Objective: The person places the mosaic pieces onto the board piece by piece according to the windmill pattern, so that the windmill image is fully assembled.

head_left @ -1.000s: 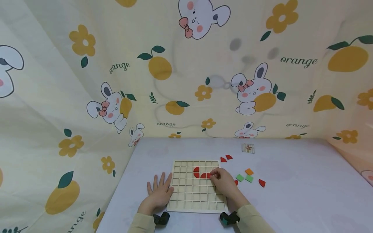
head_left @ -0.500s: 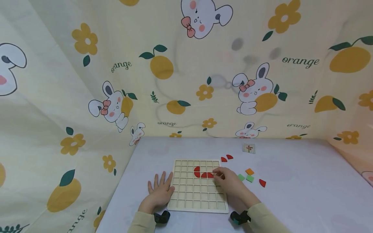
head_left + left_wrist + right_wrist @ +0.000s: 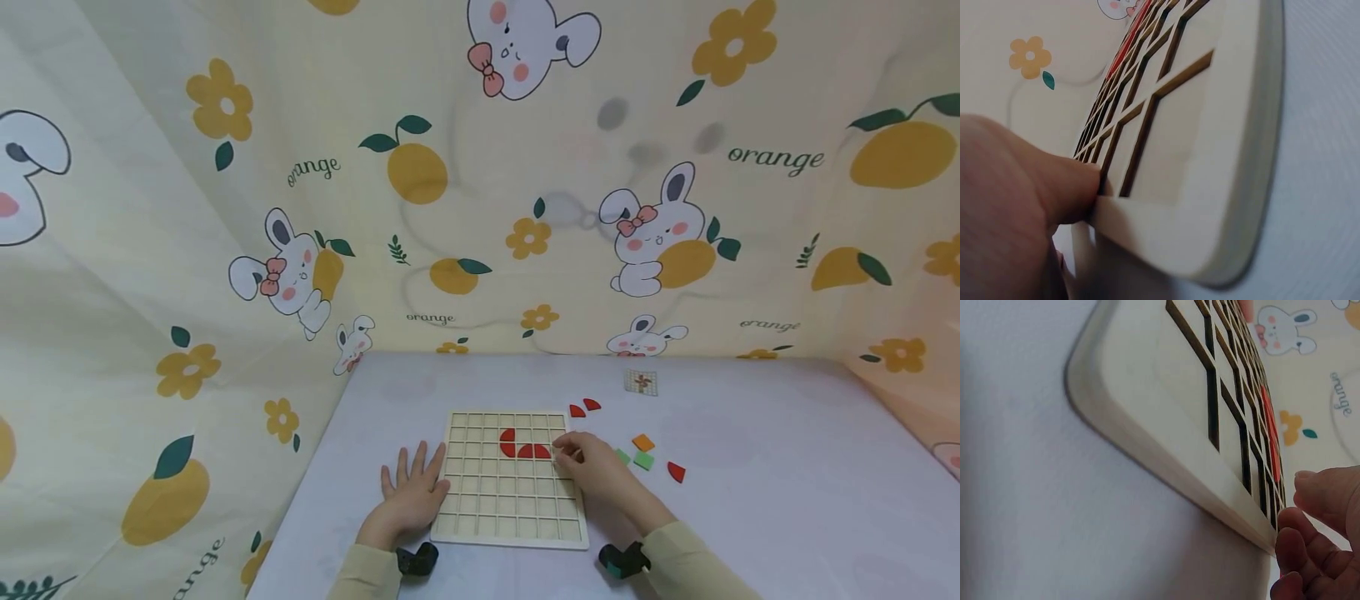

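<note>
A square wooden grid board [image 3: 498, 500] lies on the table, with several red quarter-circle pieces [image 3: 525, 451] set in cells of its upper middle. My left hand [image 3: 411, 500] lies spread at the board's left side; in the left wrist view its thumb [image 3: 1072, 187] rests on the frame. Over the right edge is my right hand [image 3: 592, 467], just right of the red row. Its fingers are loosely bent, and the right wrist view shows a gap between thumb [image 3: 1325, 497] and forefinger with nothing held there.
Two red quarter pieces [image 3: 585, 407] lie beyond the board's far right corner. Right of my right hand are green squares [image 3: 643, 460], an orange square [image 3: 642, 442] and another red quarter piece [image 3: 677, 472]. A small pattern card [image 3: 641, 382] lies farther back, before the printed curtain [image 3: 480, 233].
My right hand has drawn back to the right from the rightmost red piece, leaving it in its cell. The hand now covers a loose red piece beside the board. My left hand stays put.
</note>
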The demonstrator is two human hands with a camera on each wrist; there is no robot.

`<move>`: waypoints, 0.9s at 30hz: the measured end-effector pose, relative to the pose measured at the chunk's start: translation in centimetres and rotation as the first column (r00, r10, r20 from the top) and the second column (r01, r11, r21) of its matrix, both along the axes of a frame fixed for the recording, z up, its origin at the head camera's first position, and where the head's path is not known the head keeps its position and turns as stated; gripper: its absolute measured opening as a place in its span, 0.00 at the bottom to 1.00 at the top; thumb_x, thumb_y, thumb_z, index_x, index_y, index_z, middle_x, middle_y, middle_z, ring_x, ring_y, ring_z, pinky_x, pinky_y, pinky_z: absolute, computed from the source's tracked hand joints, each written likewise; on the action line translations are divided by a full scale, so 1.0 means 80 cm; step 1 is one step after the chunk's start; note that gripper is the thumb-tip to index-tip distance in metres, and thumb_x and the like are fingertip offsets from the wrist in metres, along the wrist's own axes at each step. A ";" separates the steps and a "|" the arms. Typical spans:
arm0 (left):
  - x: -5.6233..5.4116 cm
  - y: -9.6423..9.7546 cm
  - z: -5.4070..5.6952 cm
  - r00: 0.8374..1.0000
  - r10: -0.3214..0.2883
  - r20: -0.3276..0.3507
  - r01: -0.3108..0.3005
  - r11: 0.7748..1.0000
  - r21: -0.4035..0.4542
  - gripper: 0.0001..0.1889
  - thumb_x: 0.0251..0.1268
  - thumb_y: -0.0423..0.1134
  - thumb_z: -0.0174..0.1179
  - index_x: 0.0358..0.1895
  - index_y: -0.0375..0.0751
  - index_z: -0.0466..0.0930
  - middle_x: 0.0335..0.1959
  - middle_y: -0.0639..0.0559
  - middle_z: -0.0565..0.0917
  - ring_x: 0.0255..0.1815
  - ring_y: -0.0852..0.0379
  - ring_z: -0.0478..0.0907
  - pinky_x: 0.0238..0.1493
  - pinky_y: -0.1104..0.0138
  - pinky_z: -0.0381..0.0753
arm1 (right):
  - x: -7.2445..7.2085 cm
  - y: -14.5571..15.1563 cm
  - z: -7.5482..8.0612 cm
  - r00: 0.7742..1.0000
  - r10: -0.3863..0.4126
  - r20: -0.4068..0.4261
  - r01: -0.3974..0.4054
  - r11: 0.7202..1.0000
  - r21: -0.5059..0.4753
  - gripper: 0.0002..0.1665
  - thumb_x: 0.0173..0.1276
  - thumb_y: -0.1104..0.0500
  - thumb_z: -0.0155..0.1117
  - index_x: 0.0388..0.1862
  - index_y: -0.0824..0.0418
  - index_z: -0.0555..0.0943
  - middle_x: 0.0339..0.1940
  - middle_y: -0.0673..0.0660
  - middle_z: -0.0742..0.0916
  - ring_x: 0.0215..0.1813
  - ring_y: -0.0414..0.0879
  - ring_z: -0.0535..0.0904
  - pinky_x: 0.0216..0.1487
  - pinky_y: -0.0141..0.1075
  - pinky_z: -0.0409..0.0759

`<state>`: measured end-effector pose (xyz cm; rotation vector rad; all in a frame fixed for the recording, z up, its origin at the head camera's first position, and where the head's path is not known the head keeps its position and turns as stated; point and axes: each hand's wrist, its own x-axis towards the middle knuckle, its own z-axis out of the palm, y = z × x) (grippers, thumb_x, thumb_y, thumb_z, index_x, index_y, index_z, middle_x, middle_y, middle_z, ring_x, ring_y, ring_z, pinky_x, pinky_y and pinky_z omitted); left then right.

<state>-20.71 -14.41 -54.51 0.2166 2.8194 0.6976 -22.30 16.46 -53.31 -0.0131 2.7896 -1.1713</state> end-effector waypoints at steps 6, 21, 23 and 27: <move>0.000 0.001 0.001 1.000 -0.003 0.001 0.003 1.000 0.007 0.30 0.75 0.48 0.43 0.77 0.46 0.52 0.78 0.37 0.43 0.75 0.32 0.26 0.63 0.34 0.19 | 0.000 -0.006 0.000 1.000 0.027 -0.002 -0.027 0.999 0.039 0.14 0.67 0.56 0.66 0.52 0.52 0.82 0.34 0.49 0.78 0.36 0.45 0.72 0.32 0.35 0.75; 0.000 -0.002 0.000 1.000 0.006 -0.002 -0.006 1.000 -0.001 0.30 0.76 0.48 0.43 0.77 0.47 0.52 0.78 0.38 0.43 0.75 0.32 0.26 0.63 0.34 0.19 | 0.004 -0.011 0.009 0.997 0.077 -0.015 -0.076 0.995 0.064 0.14 0.68 0.57 0.65 0.52 0.53 0.83 0.37 0.49 0.77 0.37 0.45 0.71 0.34 0.36 0.74; 0.000 -0.002 -0.001 1.000 0.006 0.000 -0.006 1.000 -0.002 0.30 0.76 0.49 0.43 0.77 0.47 0.52 0.78 0.38 0.43 0.75 0.32 0.26 0.63 0.34 0.19 | 0.005 -0.004 0.011 0.998 0.058 0.004 -0.058 0.996 0.063 0.14 0.68 0.56 0.65 0.52 0.52 0.82 0.38 0.48 0.78 0.39 0.45 0.72 0.35 0.35 0.75; -0.001 -0.001 -0.002 1.000 0.006 0.001 -0.006 1.000 0.002 0.30 0.76 0.49 0.43 0.77 0.47 0.52 0.78 0.37 0.43 0.75 0.32 0.26 0.63 0.35 0.18 | 0.008 0.018 0.019 1.000 0.009 0.022 -0.011 0.997 0.079 0.16 0.68 0.55 0.65 0.54 0.52 0.81 0.40 0.48 0.79 0.40 0.45 0.73 0.38 0.35 0.77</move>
